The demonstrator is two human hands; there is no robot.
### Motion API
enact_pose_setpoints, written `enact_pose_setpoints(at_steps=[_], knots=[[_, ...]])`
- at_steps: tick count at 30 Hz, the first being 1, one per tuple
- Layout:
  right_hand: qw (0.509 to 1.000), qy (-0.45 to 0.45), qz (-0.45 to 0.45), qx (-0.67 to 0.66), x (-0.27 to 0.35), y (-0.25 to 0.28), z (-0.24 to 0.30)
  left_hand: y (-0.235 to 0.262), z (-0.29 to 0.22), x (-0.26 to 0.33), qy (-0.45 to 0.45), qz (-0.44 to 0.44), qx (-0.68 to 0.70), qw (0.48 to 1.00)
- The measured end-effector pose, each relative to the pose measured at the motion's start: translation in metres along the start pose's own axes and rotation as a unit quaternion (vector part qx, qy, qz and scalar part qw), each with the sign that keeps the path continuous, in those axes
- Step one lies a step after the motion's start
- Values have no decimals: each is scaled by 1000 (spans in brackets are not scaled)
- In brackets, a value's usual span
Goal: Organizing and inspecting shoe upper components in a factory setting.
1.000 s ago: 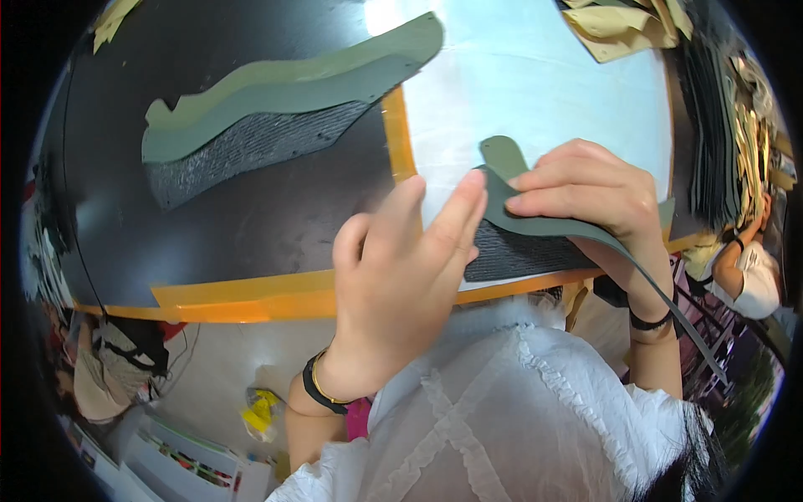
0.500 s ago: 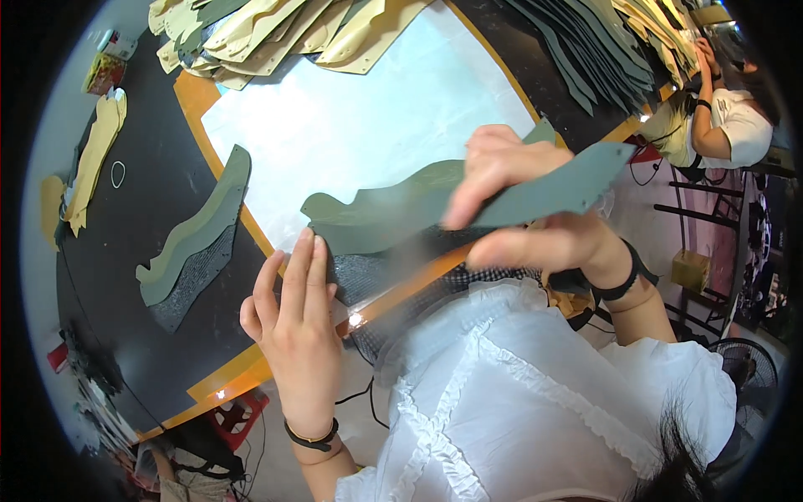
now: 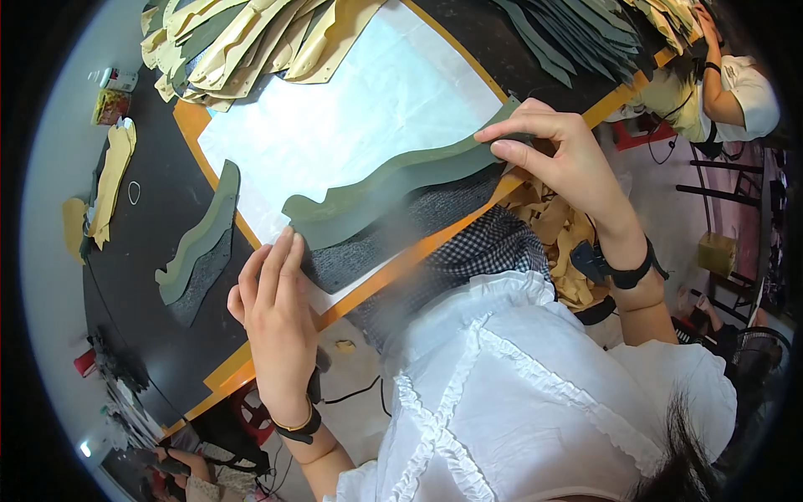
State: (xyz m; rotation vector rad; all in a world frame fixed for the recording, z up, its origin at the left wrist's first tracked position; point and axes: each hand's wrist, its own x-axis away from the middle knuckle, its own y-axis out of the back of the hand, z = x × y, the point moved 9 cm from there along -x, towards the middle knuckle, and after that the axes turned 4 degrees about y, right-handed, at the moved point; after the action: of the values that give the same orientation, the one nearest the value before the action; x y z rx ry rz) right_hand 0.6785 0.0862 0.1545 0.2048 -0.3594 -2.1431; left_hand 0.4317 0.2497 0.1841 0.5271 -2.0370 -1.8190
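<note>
A long wavy-edged green piece (image 3: 393,184), seemingly leather, lies over a dark textured backing piece (image 3: 351,266) near the table's front edge. At its right end, the thumb and index finger of my right hand (image 3: 565,159) pinch the green strip. My left hand (image 3: 276,314) lies with fingers stretched out, their tips on the left corner of the piece. A white sheet (image 3: 335,125) is underneath. To the left rests a similar green piece with dark backing (image 3: 199,238).
Cream and green cut pieces (image 3: 251,42) are heaped at the far side, with a stack of dark green strips (image 3: 556,38) at far right. Orange tape (image 3: 368,303) edges the sheet. Scraps (image 3: 556,230) fill a container below the table. Another person (image 3: 732,100) works at right.
My right hand has turned over and lowered the raised right part of the green piece, stretching it along the backing. My left hand stays at the left corner.
</note>
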Motion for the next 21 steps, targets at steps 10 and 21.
enact_pose_setpoints(at_steps=[10, 21], knots=[[999, -14, 31, 3, -3, 6, 0, 13, -2, -13, -7, 31, 117, 993], [996, -19, 50, -76, -4, 1, -9, -1, -114, -108, -147, 97, 348, 921]])
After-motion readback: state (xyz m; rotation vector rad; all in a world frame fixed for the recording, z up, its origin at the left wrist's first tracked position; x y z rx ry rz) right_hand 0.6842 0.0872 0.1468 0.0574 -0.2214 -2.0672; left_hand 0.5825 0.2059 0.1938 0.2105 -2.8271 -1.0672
